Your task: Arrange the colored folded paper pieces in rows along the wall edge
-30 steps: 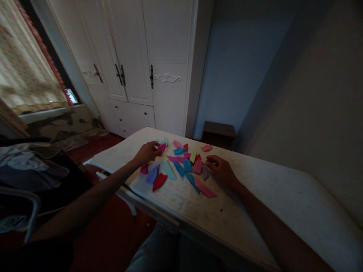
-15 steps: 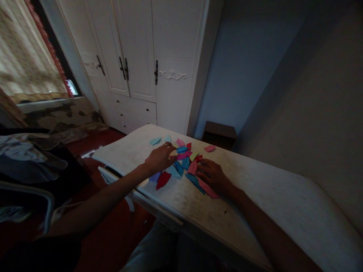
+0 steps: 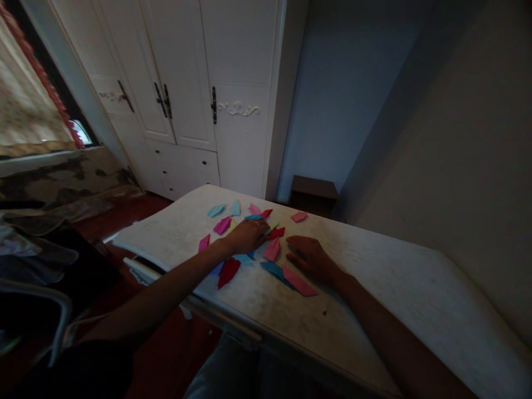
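Observation:
Several folded paper pieces in bright colours lie scattered over a worn white table (image 3: 366,266). My left hand (image 3: 247,238) reaches over the middle of them, palm down with fingers stretched out, and it hides some pieces. Beside its fingertips is a red folded paper (image 3: 276,233). My right hand (image 3: 310,257) rests on the table, thumb apart from the loosely bent fingers, holding nothing. Just left of it lies a pink folded paper (image 3: 272,250). Nearer me are a teal folded paper (image 3: 275,271), a larger pink one (image 3: 298,281) and a dark red one (image 3: 228,272).
A magenta folded paper (image 3: 222,224) and a light blue one (image 3: 216,210) lie at the far left. Below the front edge, a drawer (image 3: 141,270) stands partly pulled out. Behind the table are a white wardrobe (image 3: 245,144) and a low brown cabinet (image 3: 315,187).
My left hand has moved right across the papers, uncovering magenta pieces on the left. My right hand has drawn slightly away from the pink paper. The view has shifted a little right.

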`<state>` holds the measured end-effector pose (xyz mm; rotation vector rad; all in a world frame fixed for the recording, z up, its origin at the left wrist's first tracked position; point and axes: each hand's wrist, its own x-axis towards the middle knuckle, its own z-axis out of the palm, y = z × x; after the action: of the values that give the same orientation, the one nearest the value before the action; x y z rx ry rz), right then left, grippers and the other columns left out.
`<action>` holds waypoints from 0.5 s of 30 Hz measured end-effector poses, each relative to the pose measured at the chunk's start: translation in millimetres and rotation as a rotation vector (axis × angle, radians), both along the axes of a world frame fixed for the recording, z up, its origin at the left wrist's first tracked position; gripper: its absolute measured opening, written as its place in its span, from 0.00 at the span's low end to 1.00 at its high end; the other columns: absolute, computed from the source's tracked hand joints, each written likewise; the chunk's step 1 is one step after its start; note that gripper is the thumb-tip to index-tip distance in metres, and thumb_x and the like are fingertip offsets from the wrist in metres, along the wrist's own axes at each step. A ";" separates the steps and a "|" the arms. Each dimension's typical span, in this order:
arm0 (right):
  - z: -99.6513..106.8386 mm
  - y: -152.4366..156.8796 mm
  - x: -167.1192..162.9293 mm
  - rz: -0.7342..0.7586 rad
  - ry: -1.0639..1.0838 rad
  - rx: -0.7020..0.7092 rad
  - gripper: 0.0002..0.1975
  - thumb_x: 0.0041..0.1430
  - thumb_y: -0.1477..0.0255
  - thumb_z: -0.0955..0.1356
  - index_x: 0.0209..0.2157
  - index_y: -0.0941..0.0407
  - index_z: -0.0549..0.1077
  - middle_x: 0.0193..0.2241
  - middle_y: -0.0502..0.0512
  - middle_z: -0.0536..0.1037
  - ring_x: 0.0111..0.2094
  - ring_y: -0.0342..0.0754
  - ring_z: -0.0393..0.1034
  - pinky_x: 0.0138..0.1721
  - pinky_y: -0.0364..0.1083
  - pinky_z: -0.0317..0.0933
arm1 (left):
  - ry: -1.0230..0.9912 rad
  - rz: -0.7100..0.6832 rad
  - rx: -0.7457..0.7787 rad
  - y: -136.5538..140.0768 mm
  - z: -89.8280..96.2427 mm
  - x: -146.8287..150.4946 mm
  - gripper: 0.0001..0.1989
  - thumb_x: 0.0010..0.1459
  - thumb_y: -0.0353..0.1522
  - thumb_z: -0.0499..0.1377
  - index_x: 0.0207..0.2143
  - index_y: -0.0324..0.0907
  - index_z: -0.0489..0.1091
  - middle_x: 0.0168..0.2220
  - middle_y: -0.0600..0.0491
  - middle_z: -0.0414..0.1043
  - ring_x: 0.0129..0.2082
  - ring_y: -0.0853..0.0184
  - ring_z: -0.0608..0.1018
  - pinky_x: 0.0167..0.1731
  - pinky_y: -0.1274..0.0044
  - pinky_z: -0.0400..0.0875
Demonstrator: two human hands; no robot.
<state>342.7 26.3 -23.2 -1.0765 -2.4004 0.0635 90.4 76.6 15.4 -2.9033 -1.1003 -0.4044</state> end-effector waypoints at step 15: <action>6.0 2.5 4.6 -0.208 0.365 -0.079 0.18 0.62 0.60 0.64 0.48 0.55 0.74 0.45 0.61 0.78 0.47 0.55 0.72 0.49 0.56 0.66 | 0.019 0.228 0.079 -7.5 10.8 -26.0 0.17 0.60 0.28 0.52 0.50 0.42 0.71 0.54 0.44 0.70 0.54 0.58 0.71 0.52 0.66 0.67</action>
<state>347.3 28.8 -17.2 -1.2268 -1.9668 0.2619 64.3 69.1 26.1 -2.6686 -1.3597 -0.4012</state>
